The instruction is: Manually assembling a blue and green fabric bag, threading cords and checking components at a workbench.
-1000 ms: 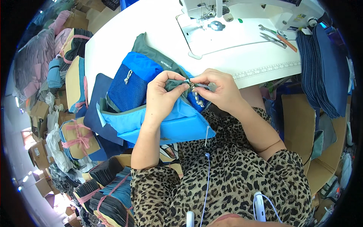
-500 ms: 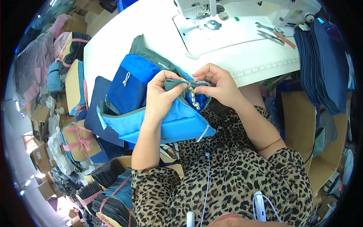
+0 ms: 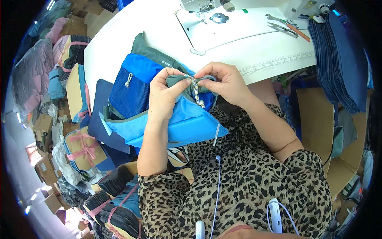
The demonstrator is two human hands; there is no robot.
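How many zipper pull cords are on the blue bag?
2: one zipper pull cord on the blue bag's mesh pocket, one hanging between the left hand and right hand. Others may be hidden.

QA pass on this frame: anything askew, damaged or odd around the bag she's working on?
Nothing stands out. Both hands pinch the blue bag's grey edge at the zipper pull; no visible tear. Tools lie flat on the sewing table.
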